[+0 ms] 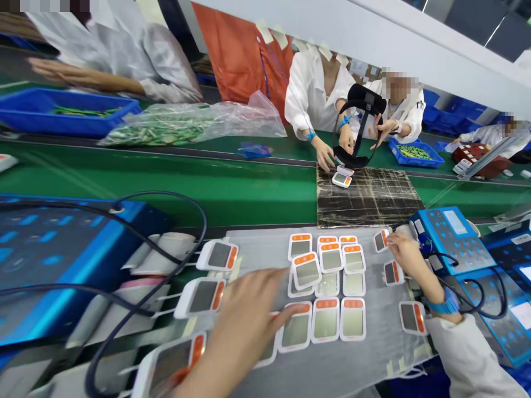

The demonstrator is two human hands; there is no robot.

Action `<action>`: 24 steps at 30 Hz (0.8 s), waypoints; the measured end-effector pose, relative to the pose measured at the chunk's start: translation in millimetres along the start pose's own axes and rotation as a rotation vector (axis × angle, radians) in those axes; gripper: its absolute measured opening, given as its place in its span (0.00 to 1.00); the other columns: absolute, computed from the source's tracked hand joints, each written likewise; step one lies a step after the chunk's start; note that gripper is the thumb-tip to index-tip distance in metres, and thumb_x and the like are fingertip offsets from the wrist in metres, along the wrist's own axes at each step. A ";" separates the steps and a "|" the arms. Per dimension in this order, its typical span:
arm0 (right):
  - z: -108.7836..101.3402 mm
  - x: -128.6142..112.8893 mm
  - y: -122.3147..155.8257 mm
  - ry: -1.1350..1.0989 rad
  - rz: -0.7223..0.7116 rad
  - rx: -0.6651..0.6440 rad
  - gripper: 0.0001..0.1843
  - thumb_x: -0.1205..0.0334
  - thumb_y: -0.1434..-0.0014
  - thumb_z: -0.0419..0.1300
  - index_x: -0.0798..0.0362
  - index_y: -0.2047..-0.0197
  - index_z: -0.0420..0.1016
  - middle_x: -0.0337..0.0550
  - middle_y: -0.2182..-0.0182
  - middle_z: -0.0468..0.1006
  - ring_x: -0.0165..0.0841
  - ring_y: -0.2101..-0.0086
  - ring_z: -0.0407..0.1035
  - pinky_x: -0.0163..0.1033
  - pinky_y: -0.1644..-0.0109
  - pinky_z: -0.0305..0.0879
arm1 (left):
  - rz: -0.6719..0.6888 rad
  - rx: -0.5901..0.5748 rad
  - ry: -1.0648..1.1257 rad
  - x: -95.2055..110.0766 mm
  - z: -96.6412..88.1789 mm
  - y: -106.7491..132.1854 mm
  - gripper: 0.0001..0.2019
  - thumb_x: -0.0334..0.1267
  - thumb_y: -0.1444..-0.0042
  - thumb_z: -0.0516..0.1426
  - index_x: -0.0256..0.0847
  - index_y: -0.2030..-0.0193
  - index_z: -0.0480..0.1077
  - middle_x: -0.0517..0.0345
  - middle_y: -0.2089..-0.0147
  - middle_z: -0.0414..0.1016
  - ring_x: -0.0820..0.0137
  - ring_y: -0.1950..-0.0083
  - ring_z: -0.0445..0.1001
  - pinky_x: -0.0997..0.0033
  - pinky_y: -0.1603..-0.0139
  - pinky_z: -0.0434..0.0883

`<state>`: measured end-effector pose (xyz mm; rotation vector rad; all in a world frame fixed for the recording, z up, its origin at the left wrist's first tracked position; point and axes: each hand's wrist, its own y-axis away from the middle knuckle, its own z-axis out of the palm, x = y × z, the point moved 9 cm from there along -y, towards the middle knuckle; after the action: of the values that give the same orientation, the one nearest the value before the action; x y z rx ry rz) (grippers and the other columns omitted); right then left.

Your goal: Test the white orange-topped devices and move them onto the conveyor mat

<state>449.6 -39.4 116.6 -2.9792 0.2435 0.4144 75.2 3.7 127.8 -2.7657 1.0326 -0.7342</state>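
Note:
Several white devices with grey screens and orange tops (pixel 327 276) lie in rows on a grey mat (pixel 373 342). My left hand (pixel 244 320) stretches over the mat with fingers apart, its fingertips at the leftmost device of the front row (pixel 296 327); motion smears it. My right hand (pixel 404 251) is curled at the mat's right edge, touching a device (pixel 380 240) next to a blue test unit (pixel 450 235). A blue band (pixel 443 304) circles that wrist.
More devices on holders (pixel 203 296) with black cables (pixel 182 221) stand at left beside a blue machine (pixel 50 265). A green conveyor (pixel 207 182) runs across. Other people in white coats work beyond it, with blue bins (pixel 62 110) and a plastic bag (pixel 186 121).

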 end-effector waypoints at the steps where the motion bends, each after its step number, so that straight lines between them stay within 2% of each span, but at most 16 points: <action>1: 9.3 -11.7 -10.8 -0.001 -0.070 -0.042 0.17 0.73 0.39 0.52 0.56 0.55 0.81 0.54 0.54 0.80 0.42 0.51 0.72 0.48 0.42 0.67 | 0.052 -0.061 -0.011 26.7 19.6 -29.3 0.30 0.56 0.47 0.63 0.50 0.40 0.64 0.49 0.46 0.74 0.49 0.45 0.70 0.51 0.47 0.65; 2: 19.7 -26.1 -20.3 -0.002 -0.135 -0.091 0.18 0.74 0.39 0.52 0.55 0.55 0.81 0.52 0.54 0.80 0.41 0.51 0.72 0.46 0.42 0.67 | 0.092 -0.101 -0.024 49.6 38.8 -55.7 0.32 0.56 0.49 0.65 0.47 0.40 0.64 0.47 0.42 0.72 0.48 0.42 0.69 0.51 0.45 0.65; 4: 40.5 -54.5 -35.1 0.022 -0.235 -0.196 0.20 0.76 0.39 0.51 0.54 0.52 0.81 0.50 0.52 0.79 0.39 0.51 0.71 0.44 0.42 0.65 | 0.153 -0.170 -0.046 83.5 76.4 -95.7 0.44 0.57 0.59 0.70 0.42 0.38 0.62 0.39 0.35 0.65 0.44 0.34 0.62 0.48 0.39 0.62; 6: 57.9 -74.4 -44.0 0.087 -0.293 -0.286 0.22 0.77 0.39 0.51 0.54 0.49 0.79 0.52 0.49 0.77 0.40 0.49 0.69 0.44 0.42 0.65 | 0.173 -0.258 -0.059 99.4 109.5 -116.0 0.49 0.58 0.66 0.72 0.39 0.39 0.62 0.36 0.35 0.64 0.42 0.33 0.59 0.46 0.35 0.58; 8: 70.5 -84.6 -47.7 0.154 -0.322 -0.342 0.21 0.76 0.38 0.53 0.53 0.47 0.79 0.53 0.45 0.75 0.42 0.46 0.67 0.45 0.42 0.64 | 0.147 -0.324 -0.068 100.0 130.1 -120.8 0.45 0.57 0.65 0.72 0.36 0.43 0.66 0.36 0.39 0.68 0.43 0.36 0.63 0.45 0.37 0.59; 11: 78.1 -93.3 -48.6 0.180 -0.352 -0.345 0.18 0.71 0.36 0.55 0.52 0.46 0.78 0.54 0.43 0.73 0.45 0.44 0.65 0.47 0.42 0.65 | 0.126 -0.333 -0.072 92.2 135.5 -115.9 0.35 0.52 0.62 0.71 0.37 0.49 0.69 0.40 0.46 0.71 0.47 0.44 0.67 0.48 0.42 0.64; 14: 74.2 -96.4 -48.4 0.165 -0.371 -0.345 0.16 0.70 0.36 0.55 0.53 0.49 0.80 0.55 0.43 0.74 0.47 0.43 0.65 0.51 0.41 0.63 | 0.163 -0.326 -0.086 87.0 128.2 -112.8 0.34 0.50 0.62 0.71 0.40 0.50 0.68 0.45 0.49 0.72 0.49 0.46 0.67 0.48 0.42 0.62; 16: 59.4 -87.4 -48.8 0.171 -0.364 -0.313 0.19 0.74 0.38 0.54 0.52 0.49 0.80 0.53 0.40 0.71 0.46 0.41 0.62 0.55 0.35 0.57 | 0.172 -0.348 -0.099 83.7 124.0 -115.0 0.38 0.52 0.66 0.73 0.40 0.48 0.68 0.44 0.49 0.71 0.48 0.46 0.67 0.45 0.40 0.60; 18: 32.3 -63.1 -49.4 0.182 -0.300 -0.203 0.24 0.77 0.42 0.52 0.53 0.46 0.78 0.52 0.38 0.69 0.44 0.39 0.60 0.55 0.32 0.52 | 0.155 -0.368 -0.079 83.1 120.8 -120.8 0.43 0.57 0.70 0.73 0.38 0.47 0.67 0.42 0.49 0.71 0.47 0.45 0.66 0.45 0.39 0.59; 19: 17.8 -45.3 -48.5 0.186 -0.243 -0.141 0.27 0.79 0.45 0.52 0.55 0.45 0.77 0.53 0.38 0.70 0.43 0.39 0.61 0.53 0.33 0.53 | 0.141 -0.367 -0.055 85.2 119.8 -125.0 0.44 0.59 0.70 0.73 0.37 0.48 0.67 0.41 0.49 0.71 0.46 0.45 0.66 0.46 0.41 0.61; 21: -1.0 -6.5 -43.7 0.187 -0.128 -0.092 0.29 0.79 0.49 0.51 0.60 0.44 0.76 0.57 0.43 0.74 0.43 0.42 0.65 0.49 0.35 0.58 | 0.129 -0.338 0.003 96.6 120.3 -136.4 0.39 0.60 0.61 0.70 0.35 0.48 0.68 0.39 0.49 0.71 0.47 0.45 0.67 0.51 0.45 0.64; 23: 1.2 22.5 -37.2 0.179 -0.088 -0.168 0.30 0.79 0.52 0.52 0.61 0.46 0.77 0.58 0.46 0.76 0.43 0.43 0.67 0.50 0.35 0.58 | 0.139 -0.310 0.054 116.1 129.1 -150.7 0.34 0.55 0.53 0.68 0.34 0.47 0.67 0.38 0.48 0.72 0.49 0.44 0.67 0.54 0.47 0.66; 24: 7.7 31.1 -33.9 0.174 -0.100 -0.226 0.29 0.79 0.52 0.52 0.60 0.47 0.77 0.57 0.47 0.77 0.43 0.43 0.67 0.53 0.33 0.54 | 0.150 -0.315 0.083 127.5 137.9 -158.3 0.34 0.52 0.52 0.69 0.34 0.45 0.66 0.38 0.47 0.72 0.49 0.43 0.67 0.54 0.47 0.65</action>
<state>483.1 -9.4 103.9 -3.2355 0.0660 0.1821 317.2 33.2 98.3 -2.8870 1.4705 -0.7256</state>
